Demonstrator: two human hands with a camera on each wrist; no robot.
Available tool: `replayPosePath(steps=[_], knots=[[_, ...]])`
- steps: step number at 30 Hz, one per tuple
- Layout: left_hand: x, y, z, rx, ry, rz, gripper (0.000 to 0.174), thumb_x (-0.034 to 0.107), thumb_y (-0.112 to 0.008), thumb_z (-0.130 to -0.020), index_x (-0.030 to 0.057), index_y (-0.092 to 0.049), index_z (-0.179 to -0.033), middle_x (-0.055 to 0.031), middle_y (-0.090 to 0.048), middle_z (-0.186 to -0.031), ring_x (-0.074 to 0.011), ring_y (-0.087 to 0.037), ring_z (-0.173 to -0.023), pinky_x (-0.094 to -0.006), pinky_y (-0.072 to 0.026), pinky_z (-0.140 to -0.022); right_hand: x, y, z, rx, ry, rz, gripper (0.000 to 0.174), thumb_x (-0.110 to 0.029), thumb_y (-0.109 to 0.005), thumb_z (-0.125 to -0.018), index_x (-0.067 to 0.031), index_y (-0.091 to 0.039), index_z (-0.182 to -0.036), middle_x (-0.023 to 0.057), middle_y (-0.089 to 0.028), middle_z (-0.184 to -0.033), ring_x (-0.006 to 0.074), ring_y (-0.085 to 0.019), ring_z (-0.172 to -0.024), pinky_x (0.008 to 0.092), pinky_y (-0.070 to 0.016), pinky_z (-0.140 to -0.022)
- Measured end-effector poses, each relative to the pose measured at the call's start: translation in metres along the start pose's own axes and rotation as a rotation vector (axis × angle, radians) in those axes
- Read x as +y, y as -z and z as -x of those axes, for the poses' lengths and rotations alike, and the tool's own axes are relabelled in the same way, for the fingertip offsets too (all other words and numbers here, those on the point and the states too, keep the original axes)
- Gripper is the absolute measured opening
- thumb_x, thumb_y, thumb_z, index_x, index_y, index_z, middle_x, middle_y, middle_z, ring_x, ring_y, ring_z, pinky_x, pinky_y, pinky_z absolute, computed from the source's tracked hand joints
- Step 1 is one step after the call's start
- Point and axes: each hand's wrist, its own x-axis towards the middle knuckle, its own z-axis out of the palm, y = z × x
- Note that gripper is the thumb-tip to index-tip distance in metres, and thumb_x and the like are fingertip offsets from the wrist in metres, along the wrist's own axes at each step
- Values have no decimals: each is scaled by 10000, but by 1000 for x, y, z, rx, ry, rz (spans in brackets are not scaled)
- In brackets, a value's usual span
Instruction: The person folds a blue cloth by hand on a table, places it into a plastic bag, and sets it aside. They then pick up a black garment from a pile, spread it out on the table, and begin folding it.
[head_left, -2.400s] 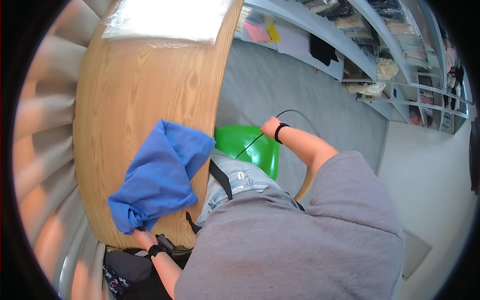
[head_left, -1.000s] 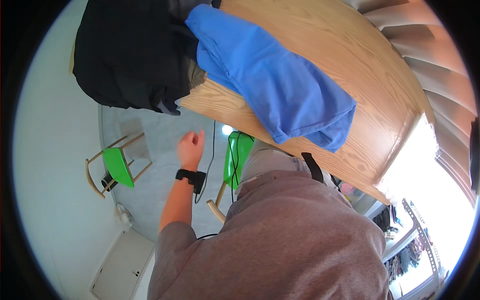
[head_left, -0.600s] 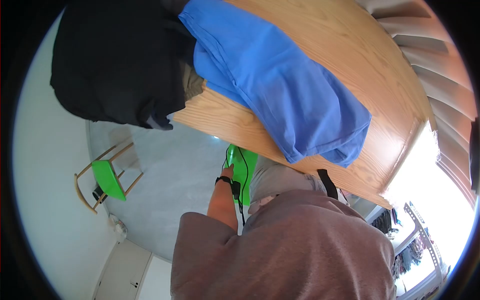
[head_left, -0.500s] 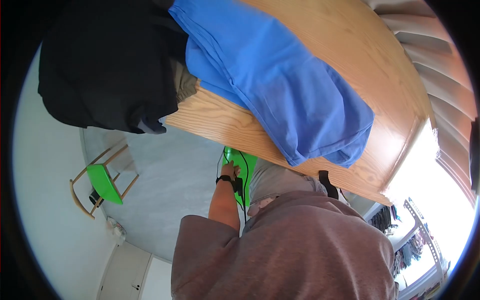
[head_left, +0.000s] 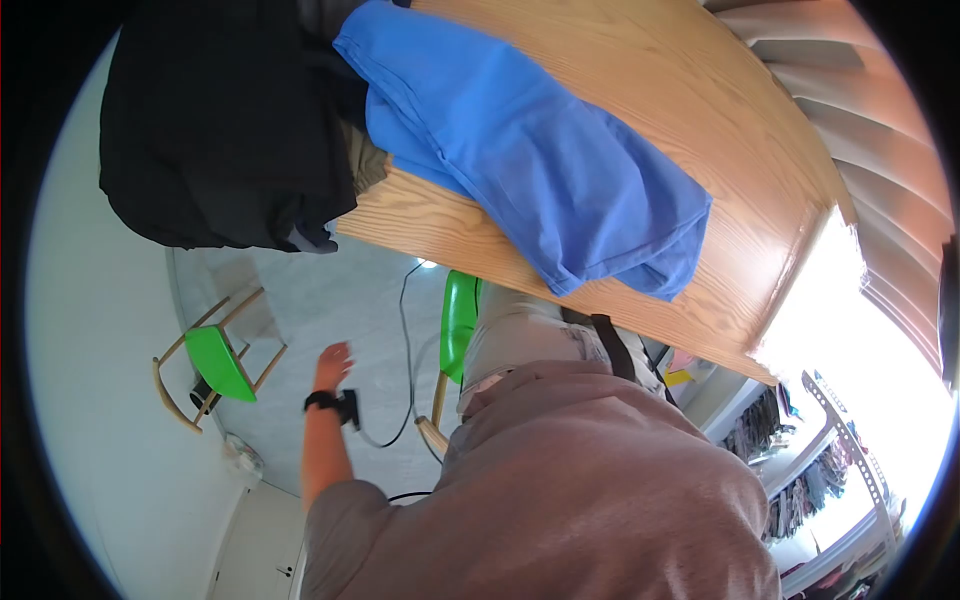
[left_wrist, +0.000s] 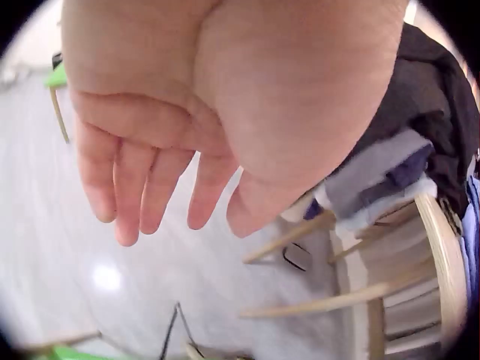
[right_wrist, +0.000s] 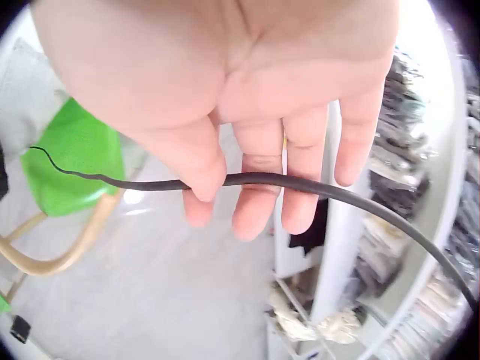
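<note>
My left hand (head_left: 333, 368) is held out over the grey floor, left of the green chair (head_left: 459, 325) in the head view. Its fingers hang relaxed with nothing in them, as the left wrist view confirms. A cable (head_left: 408, 350) trails from the band on that wrist. My right hand (right_wrist: 225, 82), outside the head view, pinches a black cable (right_wrist: 360, 202) between thumb and fingers. On the wooden table (head_left: 720, 160) lies a loosely folded blue cloth (head_left: 540, 170), apart from both hands.
Dark clothing (head_left: 220, 130) is heaped at the table's left end. A plastic-wrapped white stack (head_left: 825, 290) sits at the other end. Another green chair (head_left: 220, 362) stands by the wall. Shelves (head_left: 800, 470) with packed garments are at lower right.
The head view has swung round along the table. My left hand has left the blue cloth, passed over the near green chair, and moved outward left over the floor.
</note>
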Motion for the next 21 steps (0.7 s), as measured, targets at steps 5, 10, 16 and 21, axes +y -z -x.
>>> replayPosePath(steps=[5, 10, 16, 21], knots=[[-30, 233, 60, 102, 45, -181, 321, 298, -539, -865, 144, -543, -1147, -23, -594, -944, -204, -612, -825, -330, -497, -618, 62, 39, 55, 67, -254, -11, 320, -288, -459, -881, -171, -627, -1126, 22, -590, -1162, 224, -544, -1096, 426, -401, -883], [39, 448, 179, 722, 122, 15, 361, 307, -525, -845, 51, -571, -1096, -126, -590, -924, -262, -584, -761, -396, -510, -612, 117, 26, 60, 30, -394, 62, 327, -280, -449, -889, -167, -621, -1142, 16, -584, -1187, 221, -537, -1119, 430, -393, -897], [220, 544, 409, 1244, -47, -338, 440, 402, -475, -852, 109, -516, -1178, -95, -591, -1006, -235, -576, -842, -386, -471, -684, 78, -16, -82, -69, -300, 209, 335, -270, -438, -897, -162, -614, -1160, 9, -576, -1218, 217, -528, -1147, 435, -383, -914], [272, 447, 513, 1104, 14, -588, 566, 547, -407, -855, 182, -444, -1286, -71, -591, -1099, -213, -573, -954, -367, -434, -772, 7, -7, -154, -81, -303, 176, 332, -253, -439, -901, -157, -610, -1169, 11, -578, -1226, 229, -533, -1148, 475, -386, -901]])
